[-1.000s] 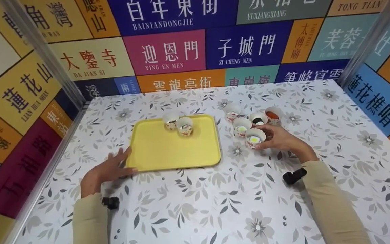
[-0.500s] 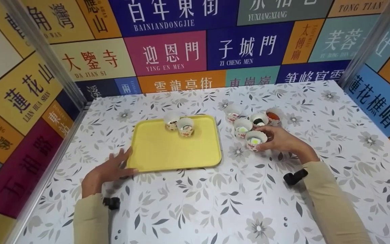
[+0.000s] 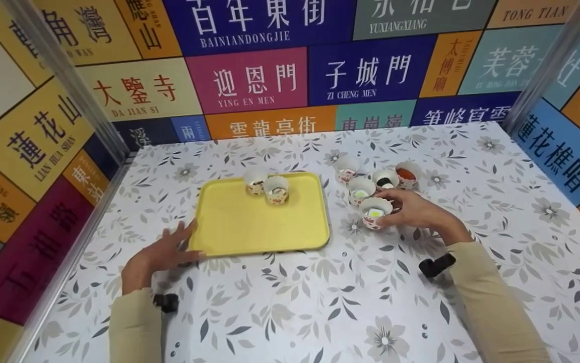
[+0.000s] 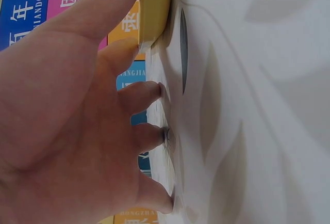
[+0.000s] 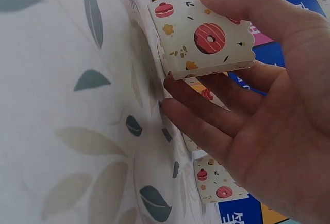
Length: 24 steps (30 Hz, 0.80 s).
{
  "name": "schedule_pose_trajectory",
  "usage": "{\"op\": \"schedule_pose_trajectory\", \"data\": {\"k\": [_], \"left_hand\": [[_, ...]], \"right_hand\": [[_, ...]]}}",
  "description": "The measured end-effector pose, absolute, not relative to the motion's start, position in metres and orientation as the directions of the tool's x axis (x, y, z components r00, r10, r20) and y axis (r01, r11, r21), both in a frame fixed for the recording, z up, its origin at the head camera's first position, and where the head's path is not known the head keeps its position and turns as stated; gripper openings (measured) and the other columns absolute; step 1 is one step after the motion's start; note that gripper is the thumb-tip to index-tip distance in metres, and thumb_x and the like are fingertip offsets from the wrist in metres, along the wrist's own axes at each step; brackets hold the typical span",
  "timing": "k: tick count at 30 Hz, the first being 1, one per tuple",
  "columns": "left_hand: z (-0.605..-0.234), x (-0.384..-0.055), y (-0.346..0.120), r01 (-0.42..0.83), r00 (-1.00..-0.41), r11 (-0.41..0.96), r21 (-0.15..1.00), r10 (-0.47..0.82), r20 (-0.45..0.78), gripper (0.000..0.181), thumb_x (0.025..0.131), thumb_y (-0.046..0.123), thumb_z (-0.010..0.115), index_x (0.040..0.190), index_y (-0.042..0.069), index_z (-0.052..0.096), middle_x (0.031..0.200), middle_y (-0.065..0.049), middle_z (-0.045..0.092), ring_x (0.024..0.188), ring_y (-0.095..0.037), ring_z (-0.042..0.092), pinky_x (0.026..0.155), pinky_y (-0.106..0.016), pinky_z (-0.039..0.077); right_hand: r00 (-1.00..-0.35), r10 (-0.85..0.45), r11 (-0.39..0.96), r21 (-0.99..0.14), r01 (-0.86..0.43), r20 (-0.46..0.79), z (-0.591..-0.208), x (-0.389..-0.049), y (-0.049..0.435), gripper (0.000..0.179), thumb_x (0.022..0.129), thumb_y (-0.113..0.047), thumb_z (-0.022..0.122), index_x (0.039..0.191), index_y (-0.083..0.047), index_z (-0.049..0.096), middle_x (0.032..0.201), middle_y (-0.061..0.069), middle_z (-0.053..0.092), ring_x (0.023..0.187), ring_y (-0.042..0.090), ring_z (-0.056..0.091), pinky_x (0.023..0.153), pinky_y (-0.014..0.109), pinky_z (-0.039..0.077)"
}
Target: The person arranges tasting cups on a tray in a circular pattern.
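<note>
My right hand (image 3: 413, 210) pinches a paper baking cup (image 3: 374, 218) between thumb and fingers, with something yellow and white inside it. In the right wrist view the cup (image 5: 206, 33) shows a printed pink doughnut pattern and a scalloped rim, and its base looks just off the table. My left hand (image 3: 161, 252) touches the near left corner of a yellow tray (image 3: 259, 229). The left wrist view has the thumb and index finger against the tray edge (image 4: 154, 12), the other fingertips resting on the tablecloth. Two similar cups (image 3: 276, 191) stand on the tray's far part.
Behind the held cup, several more patterned cups are grouped: one with orange contents (image 3: 406, 174), one with black and white contents (image 3: 385, 179), one with green (image 3: 362, 191). A floral cloth (image 3: 295, 302) covers the table. Panels with lettering (image 3: 249, 78) wall the back and sides.
Over the last half second my right hand has shifted slightly left and nearer with the paper baking cup, apart from the grouped cups. My left hand and the tray have stayed put.
</note>
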<state>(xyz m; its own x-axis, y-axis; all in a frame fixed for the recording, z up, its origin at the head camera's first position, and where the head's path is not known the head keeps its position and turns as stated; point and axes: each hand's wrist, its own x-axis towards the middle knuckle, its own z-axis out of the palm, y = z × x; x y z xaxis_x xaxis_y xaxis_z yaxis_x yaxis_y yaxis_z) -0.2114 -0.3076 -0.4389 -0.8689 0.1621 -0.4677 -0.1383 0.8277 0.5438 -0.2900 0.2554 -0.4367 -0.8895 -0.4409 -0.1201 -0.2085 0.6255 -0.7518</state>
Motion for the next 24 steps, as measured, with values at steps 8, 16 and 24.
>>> {"op": "schedule_pose_trajectory", "data": {"k": [8,16,24], "left_hand": [[-0.439,-0.212,-0.307,-0.141,-0.867,0.835,0.532,0.155,-0.473,0.104,0.085,0.065,0.066,0.161,0.035,0.000,0.169,-0.006,-0.014,0.152,-0.042,-0.024,0.114,-0.077,-0.008],[-0.439,-0.213,-0.308,-0.145,-0.867,0.836,0.529,0.150,-0.475,0.103,0.086,0.064,0.066,0.161,0.036,0.001,0.169,-0.006,-0.014,0.152,-0.042,-0.024,0.114,-0.076,-0.009],[-0.440,-0.214,-0.308,-0.142,-0.865,0.840,0.523,0.152,-0.478,0.103,0.086,0.065,0.065,0.161,0.036,0.001,0.169,-0.006,-0.015,0.152,-0.042,-0.024,0.114,-0.076,-0.010]], "right_hand": [[-0.884,-0.453,0.616,-0.758,-0.215,-0.117,-0.436,-0.288,0.249,0.061,0.082,-0.026,0.084,0.135,-0.013,0.059,0.143,0.014,0.056,0.110,0.024,0.062,0.091,0.030,0.048],[-0.862,-0.487,0.584,-0.787,-0.199,-0.144,-0.436,-0.287,0.239,0.062,0.081,-0.025,0.084,0.137,-0.014,0.057,0.138,0.013,0.057,0.118,0.028,0.062,0.092,0.030,0.049],[-0.859,-0.486,0.595,-0.781,-0.191,-0.161,-0.441,-0.284,0.227,0.070,0.081,-0.029,0.084,0.142,-0.011,0.054,0.136,0.014,0.060,0.116,0.026,0.062,0.095,0.030,0.048]]}}
